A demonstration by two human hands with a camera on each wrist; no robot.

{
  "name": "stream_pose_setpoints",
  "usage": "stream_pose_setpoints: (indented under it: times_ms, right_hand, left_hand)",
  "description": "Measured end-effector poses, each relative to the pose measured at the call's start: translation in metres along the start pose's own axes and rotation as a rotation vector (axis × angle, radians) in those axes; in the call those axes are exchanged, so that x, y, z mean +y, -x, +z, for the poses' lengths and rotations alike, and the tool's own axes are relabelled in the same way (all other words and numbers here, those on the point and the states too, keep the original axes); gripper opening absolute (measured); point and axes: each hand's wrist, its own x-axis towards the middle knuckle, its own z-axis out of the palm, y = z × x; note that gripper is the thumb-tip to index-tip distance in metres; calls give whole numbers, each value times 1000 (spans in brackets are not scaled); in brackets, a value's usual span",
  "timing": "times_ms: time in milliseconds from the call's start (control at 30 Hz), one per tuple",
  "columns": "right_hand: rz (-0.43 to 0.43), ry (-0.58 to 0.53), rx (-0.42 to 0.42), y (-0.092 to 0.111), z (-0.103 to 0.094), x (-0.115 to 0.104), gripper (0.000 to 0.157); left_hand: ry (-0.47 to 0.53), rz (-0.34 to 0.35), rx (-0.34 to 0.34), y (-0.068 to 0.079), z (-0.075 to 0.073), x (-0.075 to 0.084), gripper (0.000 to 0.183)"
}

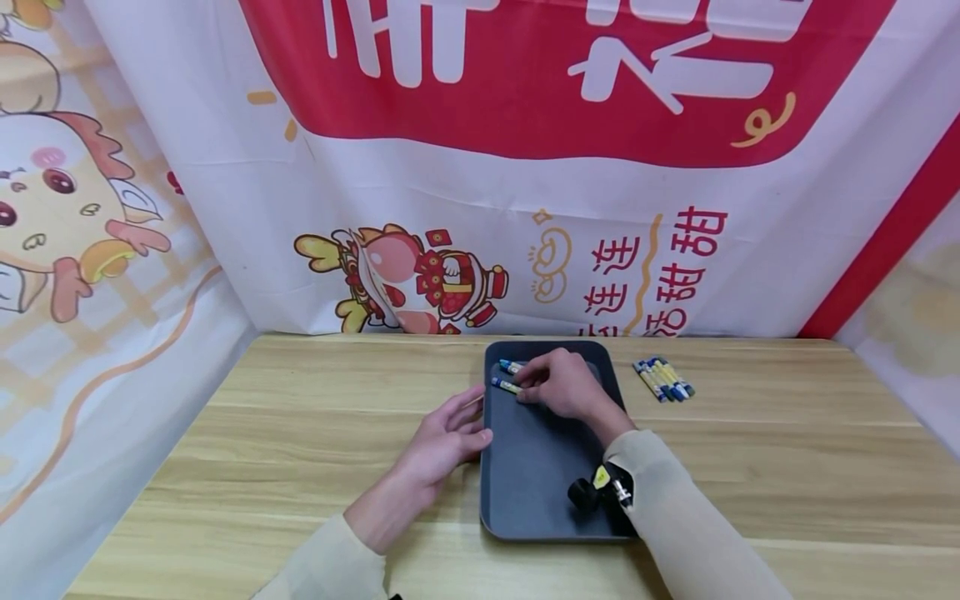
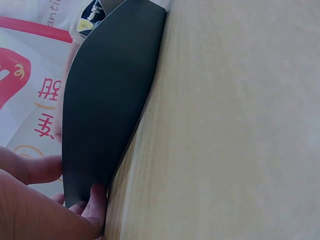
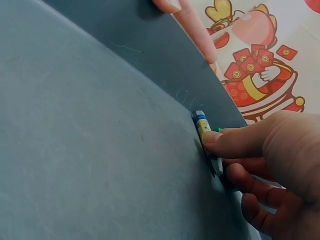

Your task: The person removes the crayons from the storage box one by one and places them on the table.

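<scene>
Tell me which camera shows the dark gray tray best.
The head view: it shows most of the tray from above, though the right hand covers part. The left wrist view shows mainly its outer side; the right wrist view shows part of its inner floor and wall.

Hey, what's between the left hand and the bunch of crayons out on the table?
The dark tray, with the right hand in it, then a narrow strip of bare table; the head view shows this.

Red characters 连连 [image 1: 615, 253] and 甜甜 [image 1: 701, 231] on white cloth [image 1: 480, 187]; grey letters [image 2: 54, 12], perhaps "anti", on cloth beyond red band [image 2: 35, 29].
</scene>
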Motion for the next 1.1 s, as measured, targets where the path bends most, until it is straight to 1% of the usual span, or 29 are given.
stream_pose_setpoints:
  times_ms: [167,333,467,700,867,1100]
  right_hand:
    - [-12,14,-1,0,0,1,16]
    - [-36,17,9,2,-3,2,17]
    - [-60,-2,35,3,-6,2,17]
    - [-92,-41,69,5,-12,3,18]
    - [-132,-60,93,8,-14,3,17]
    - [-153,-76,117,9,-17,3,16]
  left_hand:
    - [-1,2,1,-1,0,-1,67]
    - [2,-4,2,-1,0,-1,67]
    - [6,-1,2,-2,0,-2,68]
    - [-1,-24,4,-3,-2,-1,66]
    - [-5,-20,2,-3,-2,-1,66]
    - [-4,-14,1,-3,-1,-1,66]
